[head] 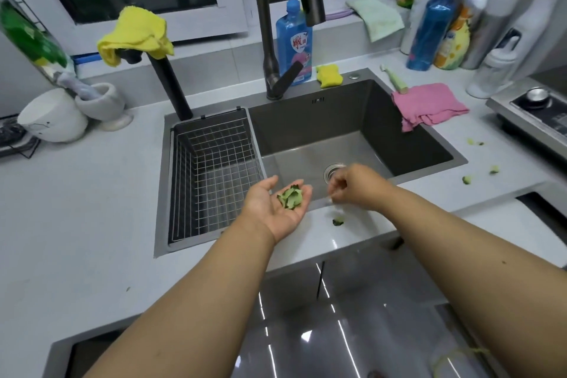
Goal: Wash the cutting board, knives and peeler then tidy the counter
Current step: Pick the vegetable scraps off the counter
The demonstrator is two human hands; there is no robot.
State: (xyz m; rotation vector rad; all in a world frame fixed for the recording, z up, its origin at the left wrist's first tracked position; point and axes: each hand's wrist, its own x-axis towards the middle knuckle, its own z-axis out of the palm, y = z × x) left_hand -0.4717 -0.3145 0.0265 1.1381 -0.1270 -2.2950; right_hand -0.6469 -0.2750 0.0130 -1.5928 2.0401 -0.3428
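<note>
Green peels [291,198] fill the flat left hand [276,205]; right hand [356,187], blurred, grip unclear; four scraps remain.

A single wide-angle view, worn at head height, looks forward and steeply down over both forearms onto the sink [352,138] and the pale surface [92,209] around it. The window sill lies far; straight lines bow toward the frame's edges.

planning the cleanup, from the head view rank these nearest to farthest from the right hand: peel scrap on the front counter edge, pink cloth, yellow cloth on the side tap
From the right hand:
1. Peel scrap, just below it on the front edge.
2. Pink cloth, at the sink's right rim.
3. Yellow cloth, far left, draped over the side tap.
</note>
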